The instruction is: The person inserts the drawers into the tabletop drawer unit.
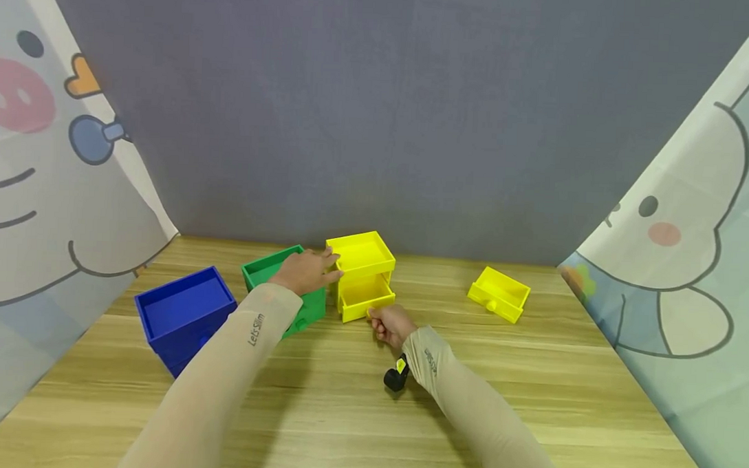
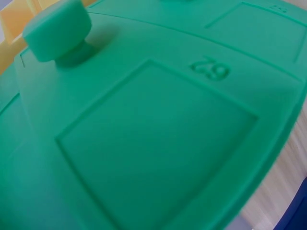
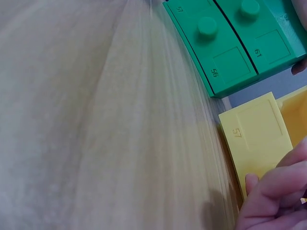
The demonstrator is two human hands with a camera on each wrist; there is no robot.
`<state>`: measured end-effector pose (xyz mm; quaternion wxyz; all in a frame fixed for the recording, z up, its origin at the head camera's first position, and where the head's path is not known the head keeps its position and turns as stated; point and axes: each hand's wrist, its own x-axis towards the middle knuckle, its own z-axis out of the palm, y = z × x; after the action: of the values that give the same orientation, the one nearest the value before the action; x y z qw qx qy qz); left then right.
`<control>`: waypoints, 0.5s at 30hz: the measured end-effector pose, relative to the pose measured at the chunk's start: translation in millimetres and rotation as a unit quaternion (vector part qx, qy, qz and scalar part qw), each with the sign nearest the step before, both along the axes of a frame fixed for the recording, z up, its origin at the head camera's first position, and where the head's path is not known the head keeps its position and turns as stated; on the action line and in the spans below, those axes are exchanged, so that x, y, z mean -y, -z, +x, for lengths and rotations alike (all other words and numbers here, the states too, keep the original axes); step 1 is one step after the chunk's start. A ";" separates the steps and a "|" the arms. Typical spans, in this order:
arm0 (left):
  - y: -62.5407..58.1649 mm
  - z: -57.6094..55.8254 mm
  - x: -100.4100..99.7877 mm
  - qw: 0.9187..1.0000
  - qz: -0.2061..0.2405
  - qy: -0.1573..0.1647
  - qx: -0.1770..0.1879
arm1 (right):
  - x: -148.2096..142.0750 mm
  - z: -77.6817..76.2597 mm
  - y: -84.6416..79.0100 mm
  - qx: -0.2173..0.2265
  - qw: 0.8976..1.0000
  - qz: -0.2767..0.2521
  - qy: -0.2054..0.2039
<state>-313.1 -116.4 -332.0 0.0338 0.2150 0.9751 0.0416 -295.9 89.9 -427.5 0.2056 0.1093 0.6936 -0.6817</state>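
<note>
A small yellow cabinet [image 1: 364, 268] with a tray-like top stands on the wooden table in the head view. Its lower yellow drawer [image 1: 367, 308] is pulled partly out. My right hand [image 1: 393, 324] pinches that drawer's front at the knob, which the fingers hide; the right wrist view shows the yellow drawer front [image 3: 259, 129] beside the curled fingers. With fingers extended, my left hand [image 1: 305, 269] reaches over a green drawer cabinet [image 1: 313, 306] and touches the yellow cabinet's left side. The green drawer fronts [image 2: 158, 143] fill the left wrist view.
A blue drawer cabinet [image 1: 186, 303] stands at the left, under and beside my left forearm. A loose yellow drawer [image 1: 502, 290] lies apart at the right, its knob facing forward. A grey wall [image 1: 415, 125] rises behind the table, with printed cloths on both sides.
</note>
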 end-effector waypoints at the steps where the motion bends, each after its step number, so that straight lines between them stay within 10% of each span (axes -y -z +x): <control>1: -0.1 0.1 0.0 1.000 0.000 0.000 0.000 | 0.1 -0.1 -0.3 0.000 1.000 0.000 0.001; 15: -0.9 -0.4 -0.2 1.000 -0.014 -0.001 0.002 | 2.1 -3.4 -0.5 -0.008 1.000 -0.004 -0.001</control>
<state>-313.4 -116.2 -331.1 0.0385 0.2133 0.9758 0.0283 -299.3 87.9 -426.9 0.2010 0.1026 0.6926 -0.6851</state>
